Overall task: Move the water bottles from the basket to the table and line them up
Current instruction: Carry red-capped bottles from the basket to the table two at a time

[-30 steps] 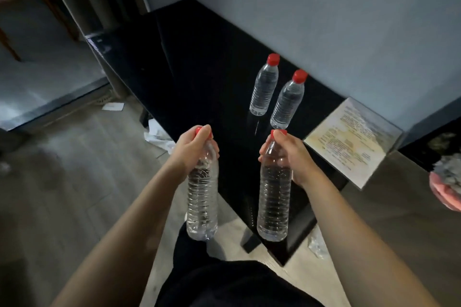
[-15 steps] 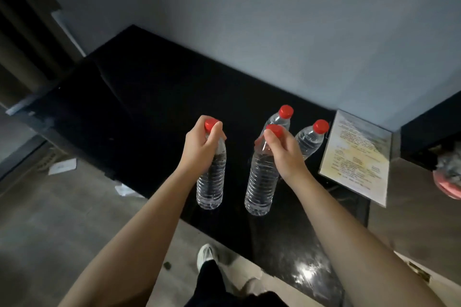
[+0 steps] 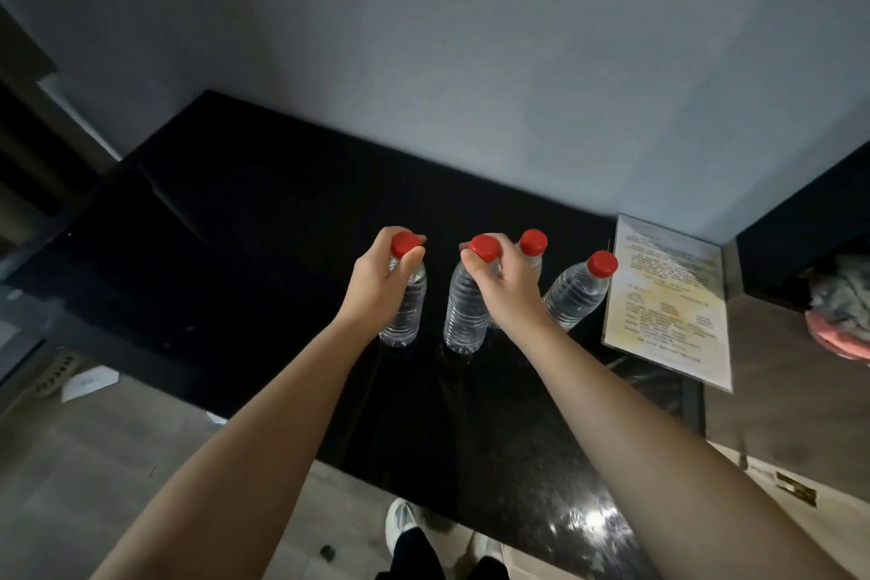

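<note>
Counter (image 3: 282, 250), black, glossy; card (image 3: 668, 297) on its right end. Four red-capped bottles standing left of card:
- right bottle (image 3: 576, 292), nearest card, unheld
- third bottle (image 3: 533, 243), next, unheld
- second bottle (image 3: 463, 316), right hand (image 3: 511, 292) fingers curled round neck
- left bottle (image 3: 407, 311), farthest from card, left hand (image 3: 376, 287) fingers curled round neck

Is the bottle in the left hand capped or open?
Capped: a red cap sits on the neck of the left-hand bottle, just above where the left hand grips it.

Black glossy table (image 3: 282, 259) vs. wall; 4 red-capped water bottles (image 3: 576, 297) upright in a row on it; left 2's contact unclear. Printed sheet (image 3: 668, 301) flat at rt end.
</note>
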Tool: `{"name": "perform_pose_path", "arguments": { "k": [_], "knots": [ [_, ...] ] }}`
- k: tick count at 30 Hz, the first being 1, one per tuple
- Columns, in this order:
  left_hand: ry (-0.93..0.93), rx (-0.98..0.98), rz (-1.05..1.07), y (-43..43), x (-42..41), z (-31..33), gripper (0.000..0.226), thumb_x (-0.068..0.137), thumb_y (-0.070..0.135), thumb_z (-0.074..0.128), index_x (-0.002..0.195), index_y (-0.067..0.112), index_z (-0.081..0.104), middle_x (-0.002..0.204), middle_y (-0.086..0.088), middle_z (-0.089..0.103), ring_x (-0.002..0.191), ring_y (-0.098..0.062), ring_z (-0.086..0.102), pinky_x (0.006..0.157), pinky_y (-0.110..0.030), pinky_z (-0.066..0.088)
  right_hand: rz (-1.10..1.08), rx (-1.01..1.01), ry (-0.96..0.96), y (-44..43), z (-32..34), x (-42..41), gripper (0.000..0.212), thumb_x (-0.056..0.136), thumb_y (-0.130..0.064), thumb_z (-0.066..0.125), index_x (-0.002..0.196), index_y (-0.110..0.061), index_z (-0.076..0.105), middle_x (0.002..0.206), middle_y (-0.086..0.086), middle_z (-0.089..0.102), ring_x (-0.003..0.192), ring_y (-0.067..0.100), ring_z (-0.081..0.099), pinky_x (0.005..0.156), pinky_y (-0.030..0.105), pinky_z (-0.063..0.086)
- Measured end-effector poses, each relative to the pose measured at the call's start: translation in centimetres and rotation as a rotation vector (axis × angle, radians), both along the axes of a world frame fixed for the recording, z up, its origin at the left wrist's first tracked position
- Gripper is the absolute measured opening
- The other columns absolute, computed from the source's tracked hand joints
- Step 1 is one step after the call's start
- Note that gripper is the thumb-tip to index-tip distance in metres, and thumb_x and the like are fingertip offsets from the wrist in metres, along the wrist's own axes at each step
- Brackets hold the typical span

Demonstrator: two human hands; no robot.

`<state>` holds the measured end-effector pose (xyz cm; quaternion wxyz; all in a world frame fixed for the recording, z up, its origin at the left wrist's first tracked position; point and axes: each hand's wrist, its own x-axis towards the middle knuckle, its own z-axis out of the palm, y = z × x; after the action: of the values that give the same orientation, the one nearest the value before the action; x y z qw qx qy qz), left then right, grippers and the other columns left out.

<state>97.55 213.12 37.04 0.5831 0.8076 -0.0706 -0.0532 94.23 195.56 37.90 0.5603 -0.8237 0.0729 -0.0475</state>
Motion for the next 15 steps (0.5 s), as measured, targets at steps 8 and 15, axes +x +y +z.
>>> {"name": "perform_pose_path", "arguments": {
  "k": [8,15],
  "knots": [
    [0.032,-0.044,-0.036,0.1,1.7,-0.5,0.021,0.096,0.023,0.055,0.117,0.027,0.053,0.13,0.015,0.055,0.112,0.003,0.051,0.086,-0.013,0.037,-0.068,0.02,0.029,0.3,-0.9,1.5,0.03,0.091,-0.03,0.064,0.119,-0.021,0.06,0.108,-0.019,0.062,0.101,-0.008,0.057,0.08,0.004,0.04],
    [0.027,-0.014,-0.023,0.0,2.7,-0.9,0.018,0.096,0.023,0.054,0.113,0.03,0.051,0.128,0.017,0.053,0.11,0.004,0.05,0.083,-0.007,0.035,-0.103,0.008,0.024,0.9,-1.5,2.3,0.033,0.09,-0.025,0.065,0.122,-0.017,0.06,0.113,-0.011,0.063,0.103,0.001,0.058,0.083,0.006,0.041]
  ]
}}
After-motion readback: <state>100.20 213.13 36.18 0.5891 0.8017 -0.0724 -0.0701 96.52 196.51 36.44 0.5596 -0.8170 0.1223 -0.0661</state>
